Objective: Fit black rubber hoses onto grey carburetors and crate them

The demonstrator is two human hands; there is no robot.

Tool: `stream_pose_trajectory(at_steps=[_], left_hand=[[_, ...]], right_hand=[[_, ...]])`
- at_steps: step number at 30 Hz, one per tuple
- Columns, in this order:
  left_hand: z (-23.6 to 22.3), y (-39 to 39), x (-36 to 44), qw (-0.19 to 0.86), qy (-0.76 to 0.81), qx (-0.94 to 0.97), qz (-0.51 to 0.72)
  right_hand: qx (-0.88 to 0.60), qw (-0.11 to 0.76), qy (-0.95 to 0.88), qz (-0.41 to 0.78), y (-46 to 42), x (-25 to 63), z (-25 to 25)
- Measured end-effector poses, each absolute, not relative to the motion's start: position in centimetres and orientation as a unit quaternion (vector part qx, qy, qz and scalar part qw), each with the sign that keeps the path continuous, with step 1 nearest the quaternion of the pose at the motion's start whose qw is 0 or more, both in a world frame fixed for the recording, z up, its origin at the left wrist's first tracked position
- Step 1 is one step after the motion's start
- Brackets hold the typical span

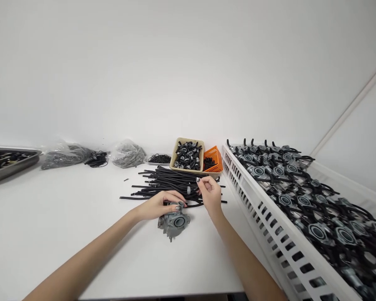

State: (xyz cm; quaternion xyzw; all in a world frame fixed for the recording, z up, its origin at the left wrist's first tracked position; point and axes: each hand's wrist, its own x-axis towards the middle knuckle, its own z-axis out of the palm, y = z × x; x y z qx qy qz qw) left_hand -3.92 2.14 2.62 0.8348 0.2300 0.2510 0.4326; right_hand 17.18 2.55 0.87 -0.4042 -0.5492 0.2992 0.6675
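Observation:
My left hand (164, 205) is wrapped over the top of a grey metal carburetor (174, 223), holding it just above the white table. The round bore of the carburetor faces me, and a small nozzle points down. To the right, my right hand (210, 193) is closed in a pinch on a small black part with a grey metal cap (189, 190). Its fingers hide most of that part. Behind and below both hands lies a loose pile of black rubber hoses (163, 179).
A white slotted crate (253, 184) full of carburetors with hoses stands on the right. At the back are a cream basket (172, 161) of capped parts, an orange basket (218, 156), a dish of black rings (159, 159), plastic bags (128, 152) and a metal tray (12, 169).

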Motion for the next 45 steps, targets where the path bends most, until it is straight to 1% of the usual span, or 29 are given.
stream_pose_trajectory(at_steps=[2, 4, 8, 10, 13, 15, 18, 24, 28, 33, 37, 45], left_hand=[[1.4, 2.2, -4.0, 0.422, 0.251, 0.825, 0.281], [0.3, 2.1, -4.0, 0.414, 0.283, 0.808, 0.308], [-0.9, 1.8, -3.9, 0.418, 0.318, 0.78, 0.339], [-1.1, 1.7, -3.8, 0.432, 0.301, 0.776, 0.347], [-1.0, 1.5, -3.9, 0.476, 0.272, 0.762, 0.344], [-0.8, 1.3, -4.0, 0.504, 0.264, 0.756, 0.325], [-0.5, 0.9, -4.2, 0.519, 0.258, 0.764, 0.283], [-0.7, 0.9, -4.0, 0.496, 0.285, 0.775, 0.268], [-0.8, 1.4, -3.9, 0.497, 0.263, 0.776, 0.285], [-0.8, 1.7, -3.8, 0.475, 0.268, 0.775, 0.321], [-0.9, 1.9, -3.6, 0.481, 0.285, 0.764, 0.321], [-1.1, 2.1, -3.6, 0.439, 0.31, 0.777, 0.327]], right_hand=[[-0.394, 0.661, -0.521, 0.37, 2.5, 17.0, 1.1], [-0.383, 0.638, -0.524, 0.414, 2.3, 16.6, 1.3], [-0.369, 0.581, -0.56, 0.461, 1.9, 15.9, 1.3], [-0.37, 0.57, -0.566, 0.467, 1.8, 15.7, 1.3], [-0.374, 0.586, -0.555, 0.458, 1.9, 15.9, 1.3], [-0.372, 0.594, -0.55, 0.453, 1.9, 16.1, 1.3], [-0.359, 0.582, -0.554, 0.475, 1.8, 16.3, 1.2], [-0.293, 0.563, -0.562, 0.53, 1.0, 15.5, 0.9], [-0.271, 0.554, -0.566, 0.547, 0.3, 15.1, 1.5], [-0.252, 0.561, -0.561, 0.554, 0.1, 15.6, 2.0], [-0.258, 0.573, -0.55, 0.55, 0.2, 15.9, 1.9], [-0.286, 0.594, -0.538, 0.525, 0.5, 15.8, 1.5]])
